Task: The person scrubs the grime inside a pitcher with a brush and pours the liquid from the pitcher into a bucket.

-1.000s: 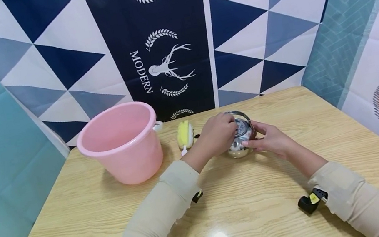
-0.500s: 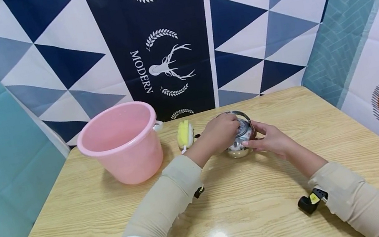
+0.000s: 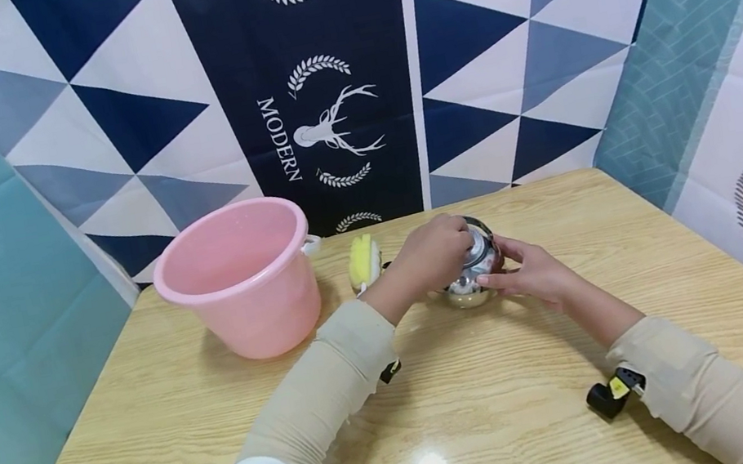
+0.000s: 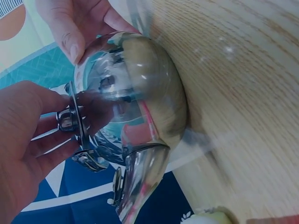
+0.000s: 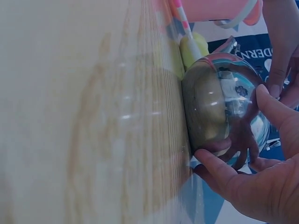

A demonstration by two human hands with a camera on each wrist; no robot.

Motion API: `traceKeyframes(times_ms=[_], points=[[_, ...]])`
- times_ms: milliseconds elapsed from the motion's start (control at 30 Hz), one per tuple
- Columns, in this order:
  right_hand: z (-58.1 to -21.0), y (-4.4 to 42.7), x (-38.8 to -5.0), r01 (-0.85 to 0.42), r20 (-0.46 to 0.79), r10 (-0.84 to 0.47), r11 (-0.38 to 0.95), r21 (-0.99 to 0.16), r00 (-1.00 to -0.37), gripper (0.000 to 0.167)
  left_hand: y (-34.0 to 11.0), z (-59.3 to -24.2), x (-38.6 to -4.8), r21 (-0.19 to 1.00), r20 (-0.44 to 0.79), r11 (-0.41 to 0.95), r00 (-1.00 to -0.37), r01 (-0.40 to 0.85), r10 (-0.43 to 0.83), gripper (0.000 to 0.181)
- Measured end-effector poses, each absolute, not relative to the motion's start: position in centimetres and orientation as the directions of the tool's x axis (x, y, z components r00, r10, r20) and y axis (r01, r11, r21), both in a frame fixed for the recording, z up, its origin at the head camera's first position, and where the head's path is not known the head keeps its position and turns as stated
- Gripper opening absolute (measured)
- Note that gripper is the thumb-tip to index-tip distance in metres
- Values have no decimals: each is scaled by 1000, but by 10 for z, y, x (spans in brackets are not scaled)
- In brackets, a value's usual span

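A shiny metal kettle [image 3: 468, 283] stands on the table, its spout [image 4: 145, 177] pointing down the frame in the left wrist view. My left hand [image 3: 437, 254] is over its top, thumb and fingers at the round lid [image 4: 79, 116] and its knob [image 4: 67, 120]. Whether the lid is apart from the rim is hard to tell. My right hand [image 3: 531, 270] holds the kettle's side, its thumb [image 5: 271, 100] and fingers [image 5: 215, 165] spread round the body. The kettle's handle [image 3: 478, 223] is partly hidden by the left hand.
A pink bucket [image 3: 266, 309] with a white handle stands to the left. Between bucket and kettle lies a yellow and white sponge brush [image 3: 363, 260], its striped stick [image 5: 182, 18] visible in the right wrist view. Patterned cloth [image 3: 317, 92] hangs behind the wooden table [image 3: 478, 412].
My left hand has risen slightly and shifted over the kettle's top. Less of the handle's arch shows now. The right hand keeps its hold, and the kettle stays in place.
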State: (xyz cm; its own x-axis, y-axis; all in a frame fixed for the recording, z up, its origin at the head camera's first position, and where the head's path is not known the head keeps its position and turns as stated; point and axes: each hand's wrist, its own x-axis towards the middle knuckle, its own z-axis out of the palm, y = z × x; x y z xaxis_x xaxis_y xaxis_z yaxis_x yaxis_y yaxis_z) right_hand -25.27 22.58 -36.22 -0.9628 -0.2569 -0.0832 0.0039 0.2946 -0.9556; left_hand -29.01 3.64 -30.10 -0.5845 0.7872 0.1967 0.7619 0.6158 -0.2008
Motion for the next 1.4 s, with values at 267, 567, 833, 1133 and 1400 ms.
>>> traceKeyframes(times_ms=[267,567,833,1133,1400], points=[[-363,227,-253,-6,-76,-269,291,-957,-960,92,34,-291,-285,-198,202,576,-542,793,816,20],[-364,229,-253,-20,-63,-275,292,-956,-959,89,35,-283,-278,-229,210,547,-508,805,835,26],[-364,229,-253,-35,-52,-289,288,-957,-956,89,34,-280,-272,-238,232,534,-486,811,842,28],[-363,228,-253,-47,-45,-290,303,-952,-956,87,29,-273,-264,-253,264,525,-465,812,845,26],[-364,228,-255,-51,-44,-293,312,-949,-955,85,24,-273,-254,-226,239,523,-474,822,848,21]])
